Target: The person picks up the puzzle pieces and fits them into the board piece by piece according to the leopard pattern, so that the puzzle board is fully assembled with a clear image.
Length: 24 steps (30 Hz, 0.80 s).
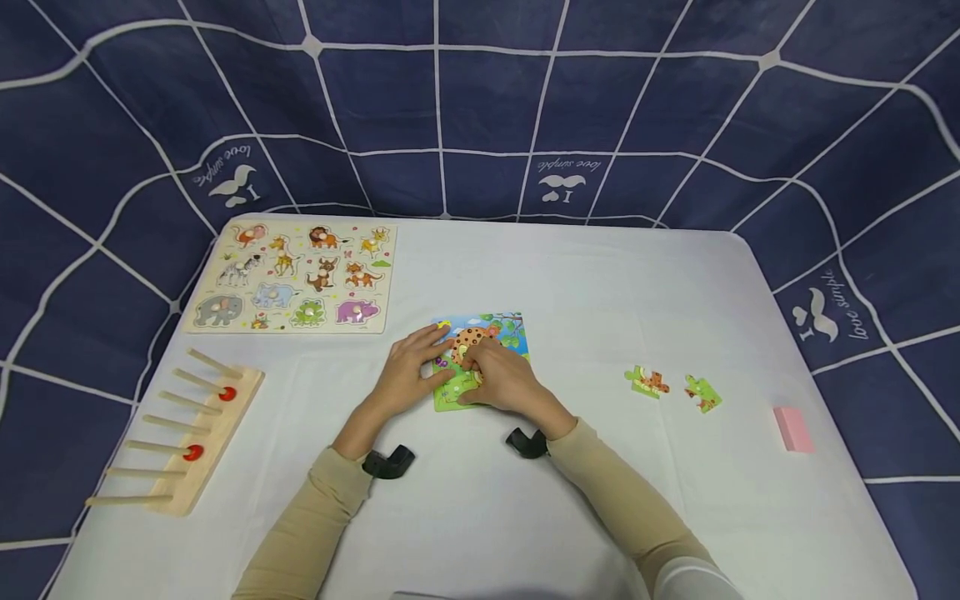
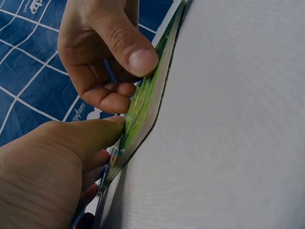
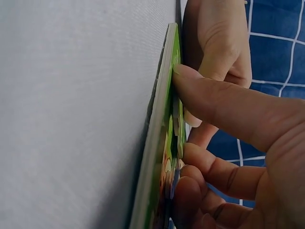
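Note:
A square jigsaw puzzle (image 1: pixel 513 333) with a spotted animal, green ground and blue sky lies at the middle of the table. My left hand (image 1: pixel 407 371) rests along its left side, fingers extended, with the thumb (image 2: pixel 102 133) on the green lower part. Over the puzzle's lower right bends my right hand (image 1: pixel 506 379), its fingers curled and its thumb (image 3: pixel 205 93) at the green edge. Between that thumb and the curled fingers, a green jigsaw piece (image 3: pixel 176 117) stands slightly proud of the board. The right hand covers much of the picture in the head view.
Two loose jigsaw pieces (image 1: pixel 647 382) lie right of the puzzle, with a pink block (image 1: pixel 793 430) farther right. An animal peg board (image 1: pixel 337 321) sits at the back left. In front of it stands a wooden rack (image 1: pixel 243 392) with upright rods and two red beads.

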Each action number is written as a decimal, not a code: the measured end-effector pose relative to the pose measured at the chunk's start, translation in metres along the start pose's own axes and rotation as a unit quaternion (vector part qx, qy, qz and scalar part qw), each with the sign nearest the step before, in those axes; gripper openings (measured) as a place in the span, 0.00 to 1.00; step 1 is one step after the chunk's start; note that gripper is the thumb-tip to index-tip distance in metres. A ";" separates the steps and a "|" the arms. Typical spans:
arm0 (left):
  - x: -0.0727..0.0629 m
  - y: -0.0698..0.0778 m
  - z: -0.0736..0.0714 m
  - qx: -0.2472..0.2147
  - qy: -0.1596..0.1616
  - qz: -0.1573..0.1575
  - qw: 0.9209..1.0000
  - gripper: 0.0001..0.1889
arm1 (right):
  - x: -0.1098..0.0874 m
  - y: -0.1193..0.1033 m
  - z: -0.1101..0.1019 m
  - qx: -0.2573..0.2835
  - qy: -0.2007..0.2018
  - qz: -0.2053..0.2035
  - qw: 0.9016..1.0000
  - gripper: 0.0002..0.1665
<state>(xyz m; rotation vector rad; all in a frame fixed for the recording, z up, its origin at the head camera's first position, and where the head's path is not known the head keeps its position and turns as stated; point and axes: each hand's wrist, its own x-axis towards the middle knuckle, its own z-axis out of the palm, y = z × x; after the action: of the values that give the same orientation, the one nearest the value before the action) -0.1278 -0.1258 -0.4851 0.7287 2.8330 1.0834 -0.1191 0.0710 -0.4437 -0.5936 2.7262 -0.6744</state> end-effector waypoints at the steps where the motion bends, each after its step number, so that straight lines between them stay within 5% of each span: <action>1: 0.000 0.000 0.000 0.001 0.000 0.001 1.000 0.29 | 0.000 0.000 0.000 0.001 0.001 0.000 1.000 0.25; 24: -0.001 -0.003 0.002 -0.004 0.011 0.013 1.000 0.29 | -0.004 0.008 -0.003 0.026 0.012 -0.021 0.999 0.22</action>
<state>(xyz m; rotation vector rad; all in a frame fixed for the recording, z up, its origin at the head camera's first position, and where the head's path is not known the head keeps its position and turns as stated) -0.1281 -0.1270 -0.4882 0.7588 2.8433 1.1114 -0.1188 0.0800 -0.4445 -0.6377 2.7151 -0.7647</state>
